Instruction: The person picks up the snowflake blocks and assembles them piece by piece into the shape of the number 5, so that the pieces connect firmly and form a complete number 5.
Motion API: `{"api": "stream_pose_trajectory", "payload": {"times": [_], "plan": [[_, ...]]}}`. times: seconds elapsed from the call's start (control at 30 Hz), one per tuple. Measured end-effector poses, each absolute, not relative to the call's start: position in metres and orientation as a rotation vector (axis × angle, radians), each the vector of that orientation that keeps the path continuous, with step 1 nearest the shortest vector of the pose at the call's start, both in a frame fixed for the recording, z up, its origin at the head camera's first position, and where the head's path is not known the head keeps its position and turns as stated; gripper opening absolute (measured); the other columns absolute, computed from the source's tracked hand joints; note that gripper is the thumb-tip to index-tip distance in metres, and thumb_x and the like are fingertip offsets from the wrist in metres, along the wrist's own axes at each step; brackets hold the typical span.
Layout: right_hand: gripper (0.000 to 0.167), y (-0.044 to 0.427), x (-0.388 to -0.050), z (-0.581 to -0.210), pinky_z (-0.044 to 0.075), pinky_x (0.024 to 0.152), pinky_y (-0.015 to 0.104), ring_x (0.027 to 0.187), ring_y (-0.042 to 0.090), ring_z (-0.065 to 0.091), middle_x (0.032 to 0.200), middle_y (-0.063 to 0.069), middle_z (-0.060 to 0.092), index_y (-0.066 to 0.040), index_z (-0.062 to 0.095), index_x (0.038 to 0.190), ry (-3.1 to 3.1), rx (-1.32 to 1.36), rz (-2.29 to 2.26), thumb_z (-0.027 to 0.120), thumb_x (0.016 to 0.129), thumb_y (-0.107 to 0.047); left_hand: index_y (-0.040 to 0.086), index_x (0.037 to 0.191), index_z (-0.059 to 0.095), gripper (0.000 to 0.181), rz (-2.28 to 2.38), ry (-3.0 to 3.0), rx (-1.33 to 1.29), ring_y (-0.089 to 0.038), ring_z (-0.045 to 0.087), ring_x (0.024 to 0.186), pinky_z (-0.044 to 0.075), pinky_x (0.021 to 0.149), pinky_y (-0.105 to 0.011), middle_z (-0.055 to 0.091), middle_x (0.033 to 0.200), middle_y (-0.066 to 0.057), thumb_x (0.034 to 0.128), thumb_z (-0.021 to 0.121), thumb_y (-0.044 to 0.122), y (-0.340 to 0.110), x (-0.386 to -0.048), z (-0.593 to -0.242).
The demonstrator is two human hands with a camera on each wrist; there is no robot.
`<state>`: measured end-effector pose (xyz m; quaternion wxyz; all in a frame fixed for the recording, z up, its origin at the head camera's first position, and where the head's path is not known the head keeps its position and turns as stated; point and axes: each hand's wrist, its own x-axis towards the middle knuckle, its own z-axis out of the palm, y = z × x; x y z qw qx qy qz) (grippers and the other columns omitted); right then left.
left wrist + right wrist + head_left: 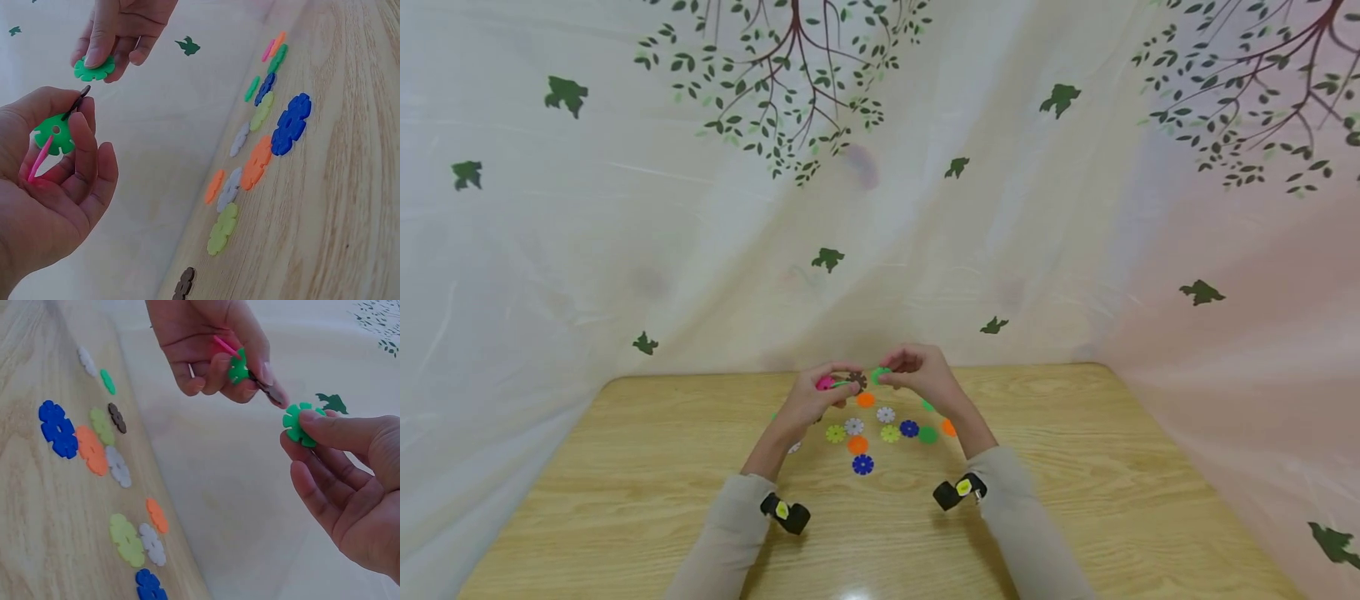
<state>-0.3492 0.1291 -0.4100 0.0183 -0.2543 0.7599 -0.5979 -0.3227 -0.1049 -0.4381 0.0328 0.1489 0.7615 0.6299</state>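
Note:
My left hand [811, 400] grips a joined chain of notched discs: a pink disc [41, 160], a green disc [55, 134] and a brown disc [76, 102] at its free end. Between thumb and fingers, my right hand [922, 379] pinches a single green notched disc [302, 425]. Both hands are raised above the far part of the table. In the right wrist view the single green disc is close to the brown one, with a small gap between them.
Flat discs lie scattered on the wooden table [1075, 500] below the hands, among them a blue disc [862, 464], an orange disc [857, 445], a yellow-green disc [836, 433] and a white disc [886, 414]. A printed curtain [737, 275] hangs behind the table's far edge.

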Motion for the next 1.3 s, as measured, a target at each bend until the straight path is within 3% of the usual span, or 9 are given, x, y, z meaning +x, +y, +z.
{"api": "stream_pose_trajectory", "payload": {"times": [0.23,0.43,0.57,0.67,0.77,0.9,1.03,1.2,1.3], "plan": [[0.023,0.123,-0.348,-0.415,0.058,0.07,0.025,0.075,0.012,0.067,0.097,0.017,0.074,0.004,0.074,0.11,2.418,-0.761,-1.875,0.077,0.09,-0.007,0.012,0.128,0.069,0.035,1.967,2.343,0.453,-0.037,0.066,0.088,0.04,0.051,-0.029,0.075,0.094,-0.008,0.0962,0.073,0.027,-0.103,-0.32,-0.437],[0.016,0.121,-0.346,-0.417,0.059,0.072,0.027,0.073,0.011,0.065,0.095,0.02,0.072,0.005,0.074,0.104,2.406,-0.76,-1.949,0.075,0.091,-0.005,0.013,0.127,0.069,0.034,1.99,2.341,0.447,-0.025,0.065,0.082,0.037,0.05,-0.029,0.076,0.097,-0.012,0.0956,0.073,0.026,-0.1,-0.319,-0.435],[0.016,0.12,-0.345,-0.417,0.059,0.072,0.027,0.072,0.011,0.065,0.092,0.015,0.071,0.006,0.072,0.104,2.376,-0.763,-1.996,0.074,0.091,-0.004,0.01,0.126,0.068,0.033,2.014,2.32,0.468,-0.027,0.067,0.085,0.056,0.072,-0.042,0.077,0.101,-0.014,0.0964,0.072,0.023,-0.099,-0.32,-0.436],[0.017,0.119,-0.345,-0.416,0.062,0.077,0.037,0.073,0.012,0.066,0.091,0.012,0.071,0.008,0.071,0.104,2.369,-0.758,-1.999,0.074,0.091,-0.003,0.01,0.126,0.069,0.032,2.027,2.303,0.472,-0.035,0.068,0.091,0.055,0.092,-0.058,0.077,0.103,-0.013,0.0966,0.072,0.023,-0.098,-0.321,-0.436],[0.017,0.119,-0.345,-0.416,0.062,0.081,0.046,0.075,0.018,0.068,0.093,0.013,0.071,0.009,0.07,0.105,2.366,-0.752,-1.996,0.074,0.092,-0.002,0.011,0.124,0.069,0.03,2.032,2.294,0.456,-0.043,0.066,0.097,0.052,0.096,-0.063,0.076,0.101,-0.011,0.0964,0.072,0.023,-0.097,-0.322,-0.436],[0.016,0.119,-0.346,-0.417,0.063,0.079,0.038,0.077,0.022,0.068,0.095,0.017,0.07,0.009,0.07,0.104,2.364,-0.739,-2.0,0.073,0.091,-0.001,0.01,0.124,0.069,0.03,2.024,2.295,0.454,-0.046,0.064,0.101,0.055,0.095,-0.057,0.075,0.102,-0.009,0.0973,0.071,0.023,-0.096,-0.323,-0.437],[0.014,0.12,-0.347,-0.419,0.062,0.078,0.031,0.076,0.016,0.069,0.096,0.014,0.069,0.008,0.07,0.102,2.363,-0.742,-2.007,0.073,0.091,-0.001,0.006,0.126,0.067,0.031,2.021,2.285,0.475,-0.036,0.066,0.099,0.058,0.09,-0.043,0.072,0.108,-0.012,0.0989,0.069,0.022,-0.096,-0.324,-0.437],[0.012,0.12,-0.347,-0.419,0.063,0.079,0.041,0.075,0.019,0.069,0.091,0.011,0.071,0.008,0.071,0.1,2.357,-0.768,-2.028,0.074,0.091,0.001,0.004,0.128,0.065,0.033,2.027,2.261,0.488,-0.019,0.067,0.091,0.058,0.087,-0.038,0.07,0.111,-0.015,0.0999,0.067,0.02,-0.095,-0.322,-0.433],[0.011,0.12,-0.346,-0.418,0.062,0.078,0.039,0.075,0.023,0.068,0.091,0.013,0.071,0.007,0.071,0.099,2.36,-0.766,-2.026,0.074,0.09,0.001,0.002,0.129,0.064,0.033,2.033,2.241,0.508,-0.015,0.066,0.089,0.058,0.086,-0.035,0.071,0.109,-0.012,0.1003,0.066,0.019,-0.094,-0.32,-0.431]]}}
